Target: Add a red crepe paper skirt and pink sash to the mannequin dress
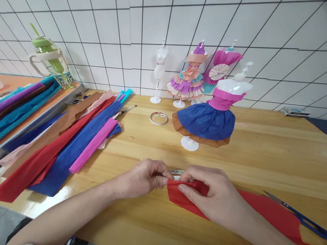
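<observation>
A strip of red crepe paper (271, 214) lies along the front of the table, its left end lifted and folded at the top edge. My left hand (145, 177) pinches the upper left corner of that end between thumb and fingers. On the same folded edge, just to the right, my right hand (212, 190) presses with thumb below and fingers over it. Behind my fingertips shows part of a small ring-shaped item (177, 171), mostly hidden. Blue-handled scissors (305, 218) rest against the strip's right end, blades pointing away from me.
Several dress forms stand by the tiled wall, the nearest in a blue paper skirt (208, 121). A tape roll (159, 118) lies left of them. Crepe paper strips (86, 148) cover the table's left side, near a green-lidded cup (51, 60).
</observation>
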{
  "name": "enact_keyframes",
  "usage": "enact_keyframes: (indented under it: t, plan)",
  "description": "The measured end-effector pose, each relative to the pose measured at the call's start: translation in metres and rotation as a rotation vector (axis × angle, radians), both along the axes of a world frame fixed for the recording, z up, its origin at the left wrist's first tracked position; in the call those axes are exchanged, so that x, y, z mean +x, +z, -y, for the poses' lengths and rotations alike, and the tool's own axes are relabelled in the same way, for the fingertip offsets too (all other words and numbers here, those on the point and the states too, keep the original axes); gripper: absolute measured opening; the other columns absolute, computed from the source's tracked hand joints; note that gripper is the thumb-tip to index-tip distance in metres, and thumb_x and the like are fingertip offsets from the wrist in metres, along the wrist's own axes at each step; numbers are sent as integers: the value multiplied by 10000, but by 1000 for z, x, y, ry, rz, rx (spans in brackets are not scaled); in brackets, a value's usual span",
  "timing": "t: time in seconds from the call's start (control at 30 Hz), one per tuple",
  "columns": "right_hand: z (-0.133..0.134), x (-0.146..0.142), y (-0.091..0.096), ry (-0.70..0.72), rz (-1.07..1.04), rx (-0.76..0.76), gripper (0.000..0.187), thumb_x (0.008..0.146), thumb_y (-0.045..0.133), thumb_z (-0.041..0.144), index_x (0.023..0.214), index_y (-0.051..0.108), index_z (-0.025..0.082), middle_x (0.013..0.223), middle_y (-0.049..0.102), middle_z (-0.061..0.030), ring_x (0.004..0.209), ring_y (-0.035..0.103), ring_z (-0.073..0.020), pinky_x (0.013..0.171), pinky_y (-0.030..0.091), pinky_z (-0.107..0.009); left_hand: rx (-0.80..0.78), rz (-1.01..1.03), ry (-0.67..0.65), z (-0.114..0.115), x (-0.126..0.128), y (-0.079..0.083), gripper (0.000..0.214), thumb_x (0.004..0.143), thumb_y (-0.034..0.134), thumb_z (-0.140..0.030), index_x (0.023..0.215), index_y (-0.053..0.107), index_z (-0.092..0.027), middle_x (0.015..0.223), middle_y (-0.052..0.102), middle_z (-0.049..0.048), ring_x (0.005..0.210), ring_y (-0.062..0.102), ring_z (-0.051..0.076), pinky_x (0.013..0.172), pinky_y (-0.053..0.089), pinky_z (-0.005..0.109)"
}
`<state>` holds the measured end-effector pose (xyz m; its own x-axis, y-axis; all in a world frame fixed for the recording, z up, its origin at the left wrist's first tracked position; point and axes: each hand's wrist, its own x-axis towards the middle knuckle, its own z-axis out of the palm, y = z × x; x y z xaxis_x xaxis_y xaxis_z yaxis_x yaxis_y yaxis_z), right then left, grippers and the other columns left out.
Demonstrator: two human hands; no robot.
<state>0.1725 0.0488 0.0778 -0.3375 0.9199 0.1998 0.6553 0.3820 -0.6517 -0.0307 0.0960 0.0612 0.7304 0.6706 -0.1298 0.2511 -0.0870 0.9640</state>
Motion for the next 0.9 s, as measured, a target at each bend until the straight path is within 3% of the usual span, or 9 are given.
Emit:
enact_keyframes:
  t: [0.13,0.37,0.67,0.9]
  plan:
    - [2,0,-1,0,32,65,131,808,547,174,683,573,204,587,592,28,528,538,-121,520,401,-234,7,18,-16,1,0,4,175,869,539,-246,898,640,-106,910,627,73,787,557,138,726,462,254]
    - [11,4,10,60,4,31,112,874,498,218,829,600,223,716,687,-11,628,632,-155,588,464,-261,56,-4,-13,1,2,8,166,884,518,-219,904,644,-112,927,644,82,807,572,147,735,469,263]
    - [13,3,8,6,117,-54,141,797,515,155,693,461,234,608,583,38,547,538,-133,532,399,-251,131,-30,35,2,4,14,157,884,513,-199,867,645,-115,929,660,74,789,574,133,732,466,247]
    - [7,3,18,29,47,-162,126,827,522,247,704,516,224,643,580,24,609,539,-148,597,428,-264,179,-34,15,3,3,21,199,897,492,-214,880,652,-96,931,659,95,793,582,138,730,467,253]
